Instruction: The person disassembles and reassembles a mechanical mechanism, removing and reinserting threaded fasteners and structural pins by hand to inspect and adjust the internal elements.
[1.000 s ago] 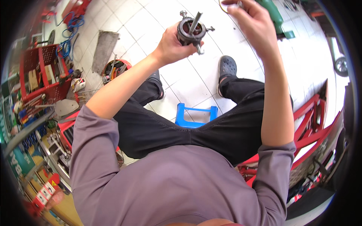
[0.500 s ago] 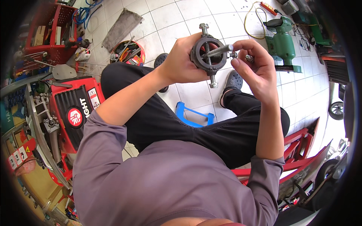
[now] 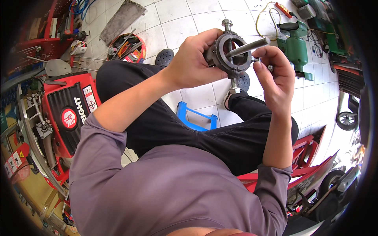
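Observation:
My left hand point(image 3: 191, 61) is wrapped around the left side of a dark metal ring point(image 3: 219, 56), held up over the floor between my knees. Bolts pass through its wall: an upper bolt point(image 3: 227, 25) points away from me and a lower bolt point(image 3: 234, 84) toward me. From the ring's opening a thick metal rod point(image 3: 254, 45) sticks out toward the upper right. My right hand point(image 3: 278, 76) pinches a small bolt point(image 3: 256, 59) at the ring's right side, between thumb and forefinger. The end of another bolt point(image 3: 270, 67) shows within the curled fingers.
A round red tub point(image 3: 143, 51) of tools stands beyond my left knee. On my left is a red and black case point(image 3: 59, 118). A blue frame point(image 3: 197, 118) lies between my legs. The green bench machine point(image 3: 296, 51) stands far right; red metal frames point(image 3: 303, 157) are near right.
The ring and both hands have shifted slightly right in the view, and the ring has tilted, showing more of its side. My right fingers stay on the small bolt.

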A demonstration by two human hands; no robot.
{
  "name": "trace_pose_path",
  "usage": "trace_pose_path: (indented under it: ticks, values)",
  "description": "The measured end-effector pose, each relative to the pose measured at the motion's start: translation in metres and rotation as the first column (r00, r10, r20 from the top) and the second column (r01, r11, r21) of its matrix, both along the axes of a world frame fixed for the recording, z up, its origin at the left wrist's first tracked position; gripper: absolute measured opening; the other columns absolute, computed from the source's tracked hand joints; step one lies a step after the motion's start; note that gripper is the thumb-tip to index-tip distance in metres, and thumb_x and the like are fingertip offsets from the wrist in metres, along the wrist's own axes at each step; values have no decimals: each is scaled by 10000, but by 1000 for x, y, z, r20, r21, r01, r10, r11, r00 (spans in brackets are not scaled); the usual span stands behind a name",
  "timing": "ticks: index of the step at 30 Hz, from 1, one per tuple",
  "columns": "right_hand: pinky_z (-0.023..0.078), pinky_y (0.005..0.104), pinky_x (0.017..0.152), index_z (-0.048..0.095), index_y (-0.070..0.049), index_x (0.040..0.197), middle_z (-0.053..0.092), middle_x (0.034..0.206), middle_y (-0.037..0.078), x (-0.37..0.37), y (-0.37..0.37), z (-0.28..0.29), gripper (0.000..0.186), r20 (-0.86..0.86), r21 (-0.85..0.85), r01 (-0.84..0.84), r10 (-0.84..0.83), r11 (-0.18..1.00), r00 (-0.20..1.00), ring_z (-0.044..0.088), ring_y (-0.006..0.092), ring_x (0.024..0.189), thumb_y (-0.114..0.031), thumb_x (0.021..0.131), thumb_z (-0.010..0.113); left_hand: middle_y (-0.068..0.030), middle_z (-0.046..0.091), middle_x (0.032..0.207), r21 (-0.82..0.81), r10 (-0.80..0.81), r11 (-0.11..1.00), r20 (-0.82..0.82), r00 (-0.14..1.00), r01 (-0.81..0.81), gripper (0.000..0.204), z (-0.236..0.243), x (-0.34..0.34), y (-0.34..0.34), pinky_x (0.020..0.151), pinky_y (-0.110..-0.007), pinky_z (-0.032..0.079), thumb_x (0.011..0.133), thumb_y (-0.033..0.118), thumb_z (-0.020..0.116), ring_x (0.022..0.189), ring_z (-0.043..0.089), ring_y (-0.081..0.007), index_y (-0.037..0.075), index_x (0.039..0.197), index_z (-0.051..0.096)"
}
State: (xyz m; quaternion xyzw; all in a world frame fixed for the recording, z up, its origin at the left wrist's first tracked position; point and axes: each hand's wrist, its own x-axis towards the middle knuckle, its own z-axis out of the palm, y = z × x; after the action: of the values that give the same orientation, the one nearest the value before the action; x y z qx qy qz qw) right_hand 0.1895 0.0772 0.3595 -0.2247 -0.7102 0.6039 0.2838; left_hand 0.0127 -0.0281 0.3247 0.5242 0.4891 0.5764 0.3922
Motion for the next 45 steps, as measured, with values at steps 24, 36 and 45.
trace_pose_path:
  ticks: [24, 36, 45]
  values:
    - [315, 189, 469, 621, -20, 902, 538, 709, -1, 5, -5, 14, 183, -75, 368, 50, -24, 929, 997, 404, 45, 551, -26, 723, 656, -184, 665, 938, -69, -18, 997, 253, 967, 37, 257, 17, 9, -11, 746, -340, 594, 790, -50, 668, 865, 683, -255, -58, 1034, 585]
    - [301, 214, 447, 628, -60, 865, 424, 582, -11, 6, -3, 17, 133, -24, 380, 160, -163, 911, 986, 373, 65, 485, -77, 743, 678, -164, 660, 1003, -161, 64, 986, 567, 821, 34, 316, 21, 28, -11, 751, -345, 566, 810, 1, 677, 857, 679, -240, 15, 1111, 582]
    - [340, 198, 463, 628, -42, 880, 551, 669, -16, 12, -7, 19, 157, -71, 406, 115, -94, 907, 993, 424, 54, 532, -34, 724, 649, -180, 645, 1060, -16, -33, 999, 290, 956, 40, 325, 28, 23, -15, 810, -361, 560, 814, -7, 666, 915, 672, -286, -14, 1121, 563]
